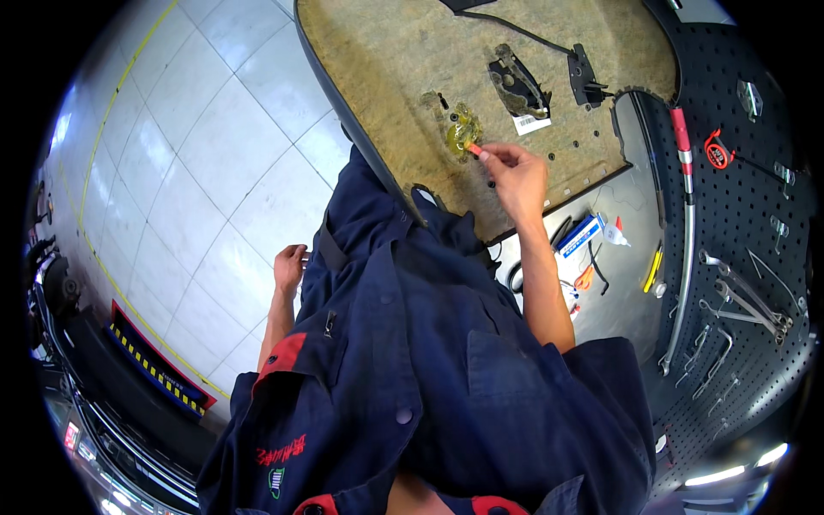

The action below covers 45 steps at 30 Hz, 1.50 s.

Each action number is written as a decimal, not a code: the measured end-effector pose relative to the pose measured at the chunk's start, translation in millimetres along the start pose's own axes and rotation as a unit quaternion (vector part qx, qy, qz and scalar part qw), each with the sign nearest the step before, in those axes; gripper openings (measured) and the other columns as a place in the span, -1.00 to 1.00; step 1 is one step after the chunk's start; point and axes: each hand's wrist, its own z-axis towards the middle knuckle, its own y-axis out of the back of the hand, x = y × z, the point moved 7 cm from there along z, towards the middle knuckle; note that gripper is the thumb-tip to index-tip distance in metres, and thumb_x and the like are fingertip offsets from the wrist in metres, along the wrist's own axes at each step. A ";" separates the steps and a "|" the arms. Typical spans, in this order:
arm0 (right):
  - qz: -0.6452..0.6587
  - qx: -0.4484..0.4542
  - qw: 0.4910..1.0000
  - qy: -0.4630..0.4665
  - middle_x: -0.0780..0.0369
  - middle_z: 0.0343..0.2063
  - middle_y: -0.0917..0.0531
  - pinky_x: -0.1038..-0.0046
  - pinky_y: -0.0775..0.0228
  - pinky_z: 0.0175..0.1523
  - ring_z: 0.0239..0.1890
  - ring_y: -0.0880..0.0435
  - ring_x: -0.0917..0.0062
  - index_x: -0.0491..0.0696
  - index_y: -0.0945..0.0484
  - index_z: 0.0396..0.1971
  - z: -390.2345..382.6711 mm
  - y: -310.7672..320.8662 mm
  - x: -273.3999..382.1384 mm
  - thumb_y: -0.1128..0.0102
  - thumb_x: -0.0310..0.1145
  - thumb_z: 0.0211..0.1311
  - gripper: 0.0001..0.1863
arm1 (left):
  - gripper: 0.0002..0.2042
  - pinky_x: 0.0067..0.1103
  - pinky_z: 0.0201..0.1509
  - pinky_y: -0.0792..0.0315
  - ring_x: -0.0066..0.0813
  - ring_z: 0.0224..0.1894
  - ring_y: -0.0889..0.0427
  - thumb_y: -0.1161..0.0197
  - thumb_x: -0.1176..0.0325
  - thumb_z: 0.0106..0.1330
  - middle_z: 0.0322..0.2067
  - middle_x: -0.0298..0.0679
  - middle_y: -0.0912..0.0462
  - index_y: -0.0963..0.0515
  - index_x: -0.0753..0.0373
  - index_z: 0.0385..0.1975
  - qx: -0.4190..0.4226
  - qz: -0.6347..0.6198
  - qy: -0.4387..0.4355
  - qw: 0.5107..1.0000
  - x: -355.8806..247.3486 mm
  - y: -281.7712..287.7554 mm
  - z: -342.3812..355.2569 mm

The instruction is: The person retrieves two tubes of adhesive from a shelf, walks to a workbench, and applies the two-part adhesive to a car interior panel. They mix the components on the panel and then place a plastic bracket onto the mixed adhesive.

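My right hand (519, 178) pinches a small orange-red piece (474, 149) between thumb and fingertips; its kind is unclear. The piece's tip meets a shiny, yellowish, glue-like patch (462, 129) on the brown, fibrous back of a large panel (386, 103) with a dark edge. To the right of this patch, a black bracket (515, 81) with a white label is set in the panel. Low at my left side, my left hand (290, 268) hangs beside my dark trousers, its fingers loosely bent and partly apart, with nothing visible in them.
Beneath the panel's right side, a metal bench (631, 283) carries a blue-and-white box (581, 235), a white bottle with a red tip (615, 234), and yellow-handled pliers (653, 268). Wrenches (742, 296) hang on a black pegboard (772, 215). Pale floor tiles (197, 172) lie to the left.
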 end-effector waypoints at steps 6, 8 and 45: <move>-0.027 -0.052 0.995 0.080 0.22 -0.50 -0.73 0.55 -0.45 -0.33 -0.46 -0.64 0.65 -0.13 -0.72 -0.26 2.4 8.8 30.1 -0.31 -0.42 0.19 -0.85 | -0.74 -0.63 -0.41 -0.42 -0.55 -0.43 -0.59 -0.13 0.28 0.39 -0.37 -0.23 -0.70 -0.62 0.35 -0.16 0.010 -0.040 -0.001 0.999 2.3 -0.5 3.2; -0.029 -0.055 0.993 0.098 0.22 -0.50 -0.73 0.55 -0.44 -0.33 -0.47 -0.63 0.66 -0.14 -0.72 -0.27 4.0 7.9 31.1 -0.31 -0.43 0.19 -0.85 | -0.74 -0.64 -0.42 -0.41 -0.55 -0.43 -0.58 -0.14 0.28 0.39 -0.37 -0.24 -0.70 -0.62 0.35 -0.15 0.003 -0.032 0.005 0.999 5.2 -1.9 2.8; -0.258 0.017 0.779 0.572 0.24 -0.29 -0.68 0.40 -0.52 -0.25 -0.29 -0.66 0.37 -0.10 -0.65 -0.28 -9.2 -51.6 99.3 -0.29 -0.57 -0.04 -0.76 | -0.74 -0.64 -0.43 -0.43 -0.56 -0.47 -0.56 -0.17 0.25 0.37 -0.39 -0.25 -0.68 -0.63 0.33 -0.16 -0.013 -0.039 0.015 0.999 21.5 -1.9 0.1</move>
